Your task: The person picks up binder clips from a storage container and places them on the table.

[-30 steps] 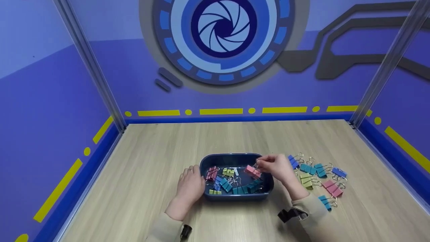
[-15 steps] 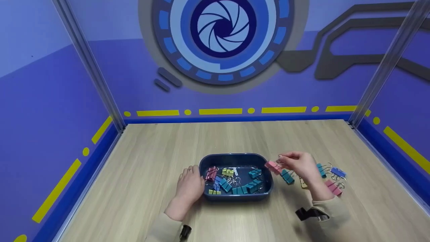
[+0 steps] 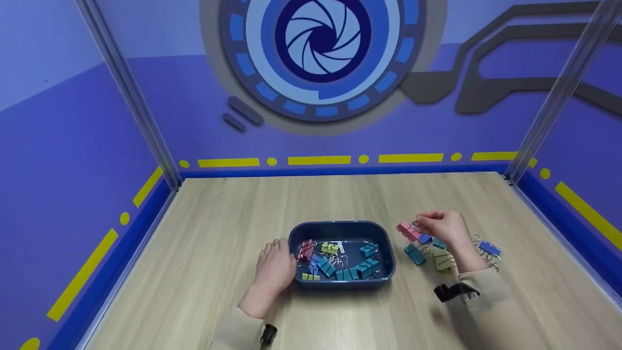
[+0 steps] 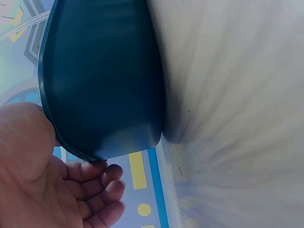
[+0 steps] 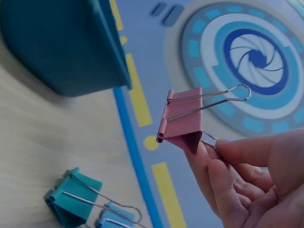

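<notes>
My right hand [image 3: 444,228] pinches a pink binder clip [image 3: 408,231] by one wire handle, off the table to the right of a dark blue box [image 3: 342,287]. In the right wrist view the pink clip [image 5: 183,116] hangs tilted at the fingertips, its other handle standing free. My left hand [image 3: 276,265] holds the box's left end. The left wrist view shows curled fingers [image 4: 102,194] at the rim, the thumb tip hidden behind it. Inside the box lie several binder clips, among them a red one [image 3: 306,251], a yellow one [image 3: 330,249] and a teal one [image 3: 369,250].
More binder clips lie right of the box: a teal one [image 3: 415,254], a yellow one [image 3: 442,261] and a blue one [image 3: 490,248]. My right hand and wrist cover part of this group. Printed blue panels [image 3: 320,141] stand behind the wooden table [image 3: 233,209].
My right hand has carried the pink binder clip from over the box's right end to the right, out past the rim and slightly farther back. My left hand has stayed at the box.
</notes>
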### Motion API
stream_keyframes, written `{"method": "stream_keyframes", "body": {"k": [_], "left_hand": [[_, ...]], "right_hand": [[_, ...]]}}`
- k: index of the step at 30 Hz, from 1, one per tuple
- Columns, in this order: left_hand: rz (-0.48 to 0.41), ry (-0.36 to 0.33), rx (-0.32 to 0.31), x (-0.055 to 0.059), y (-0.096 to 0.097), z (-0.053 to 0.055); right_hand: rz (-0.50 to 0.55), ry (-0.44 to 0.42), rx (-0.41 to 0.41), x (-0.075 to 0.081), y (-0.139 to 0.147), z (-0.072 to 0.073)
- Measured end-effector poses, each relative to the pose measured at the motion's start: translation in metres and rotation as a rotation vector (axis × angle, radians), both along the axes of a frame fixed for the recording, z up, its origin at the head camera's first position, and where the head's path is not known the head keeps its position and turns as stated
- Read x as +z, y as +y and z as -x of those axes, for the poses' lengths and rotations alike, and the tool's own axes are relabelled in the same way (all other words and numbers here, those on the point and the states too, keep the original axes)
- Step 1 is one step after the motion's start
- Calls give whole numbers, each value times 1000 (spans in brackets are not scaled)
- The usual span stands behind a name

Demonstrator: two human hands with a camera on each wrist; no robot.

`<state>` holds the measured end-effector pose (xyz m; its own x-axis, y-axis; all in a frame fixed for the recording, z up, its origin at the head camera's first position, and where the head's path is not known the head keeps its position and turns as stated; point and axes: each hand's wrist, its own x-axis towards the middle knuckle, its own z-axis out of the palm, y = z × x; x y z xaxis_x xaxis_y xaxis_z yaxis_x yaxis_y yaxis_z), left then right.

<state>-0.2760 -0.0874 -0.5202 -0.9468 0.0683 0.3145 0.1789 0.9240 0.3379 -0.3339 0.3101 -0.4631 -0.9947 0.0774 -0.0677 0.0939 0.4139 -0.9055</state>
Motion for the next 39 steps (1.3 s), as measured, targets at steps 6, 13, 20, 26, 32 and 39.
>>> {"method": "stream_keyframes", "body": {"k": [6,13,20,26,32,39], "left_hand": [[4,-4,-1,1,0,0],[13,-3,-5,1,0,1],[2,-16,-3,2,0,1],[2,-14,-5,2,0,0],[-1,-10,-4,2,0,1],[4,15,-6,0,-1,0]], "right_hand": [[-96,10,18,-11,-11,20],[-218,3,20,-23,-21,37],[-294,13,49,-34,-27,44],[-347,-2,44,-39,-30,45],[-294,-28,54,-42,-32,46],[-284,-40,48,-45,-34,47]]}}
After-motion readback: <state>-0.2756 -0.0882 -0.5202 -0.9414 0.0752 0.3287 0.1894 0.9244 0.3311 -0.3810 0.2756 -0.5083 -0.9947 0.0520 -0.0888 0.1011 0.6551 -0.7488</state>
